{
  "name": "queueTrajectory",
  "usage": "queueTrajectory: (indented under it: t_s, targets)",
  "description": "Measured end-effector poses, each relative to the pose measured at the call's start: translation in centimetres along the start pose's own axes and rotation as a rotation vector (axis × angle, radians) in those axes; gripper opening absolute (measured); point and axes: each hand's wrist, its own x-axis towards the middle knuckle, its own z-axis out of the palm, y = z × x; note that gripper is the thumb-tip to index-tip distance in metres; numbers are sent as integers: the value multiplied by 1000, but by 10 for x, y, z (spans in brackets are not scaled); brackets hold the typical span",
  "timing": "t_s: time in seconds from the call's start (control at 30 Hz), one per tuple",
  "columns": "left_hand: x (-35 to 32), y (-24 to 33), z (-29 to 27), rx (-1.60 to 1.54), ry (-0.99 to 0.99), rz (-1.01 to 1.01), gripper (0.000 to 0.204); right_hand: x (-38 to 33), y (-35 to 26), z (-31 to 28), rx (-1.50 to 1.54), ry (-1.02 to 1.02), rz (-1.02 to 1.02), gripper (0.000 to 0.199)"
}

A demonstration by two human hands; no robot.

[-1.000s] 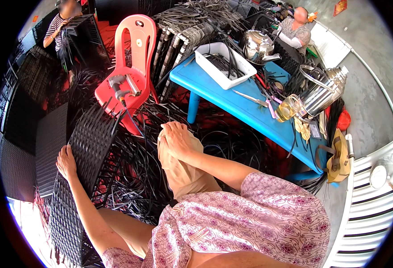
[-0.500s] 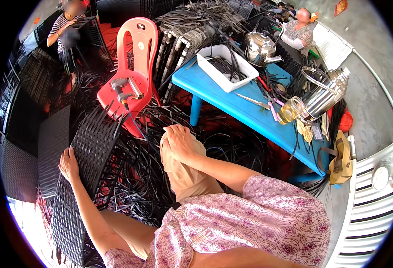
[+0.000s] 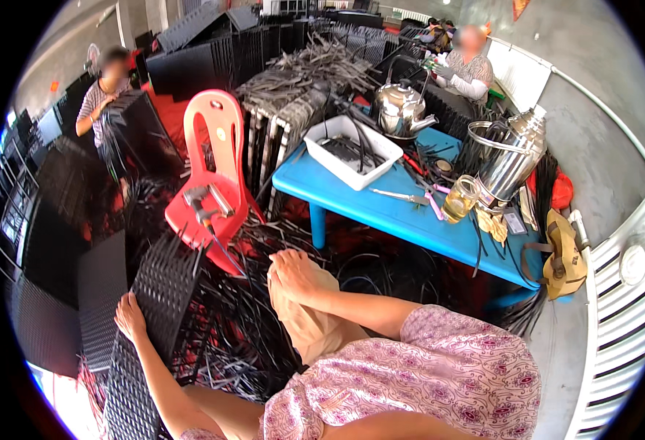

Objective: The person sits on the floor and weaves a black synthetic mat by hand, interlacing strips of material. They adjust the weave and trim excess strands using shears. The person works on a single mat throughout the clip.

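woven black panel [image 3: 162, 301]: lower left of the frame. left hand [image 3: 130, 317] lies at its edge; whether that grip clasps it, i cannot tell. right hand [image 3: 293, 275], grip loosely spread, rests on the knee [image 3: 291, 315], lower centre. blue desk [image 3: 381, 216]: right of centre.

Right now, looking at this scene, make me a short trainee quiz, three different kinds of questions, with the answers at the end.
1. Which hand rests on the person's own knee?

2. True or false: the white tray sits on the red chair.

3. What is the left hand touching?
A) the kettle
B) the black woven piece
C) the jar

Key:
1. Right hand.
2. False; it sits on the blue table.
3. B
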Motion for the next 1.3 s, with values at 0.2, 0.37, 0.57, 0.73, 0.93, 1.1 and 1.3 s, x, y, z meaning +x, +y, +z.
queueTrajectory:
  t_s: [0.2, 0.37, 0.57, 0.73, 0.93, 1.1, 1.3]
  targets:
    - [-3, 3, 5, 20, 26, -5, 55, -3, 7, -5, -5, 10, -32, 39]
    - [-10, 9, -1, 46, 32, 11, 52, -5, 4, -5, 9, 23, 1, 39]
    - [-13, 5, 0, 31, 50, 2, 53, -4, 2, -6, 18, -18, -4, 40]
    - [-12, 8, 0, 26, 54, 4, 54, -4, 4, -3, -12, -2, -5, 41]
    - [-11, 6, 0, 30, 65, 4, 55, -3, 2, -3, -20, 1, -2, 41]
    - [-12, 9, -3, 28, 31, 1, 55, -4, 3, -5, -11, -3, -10, 41]
    - [-13, 9, -5, 23, 23, 1, 55, -4, 2, -5, -4, 5, -3, 41]
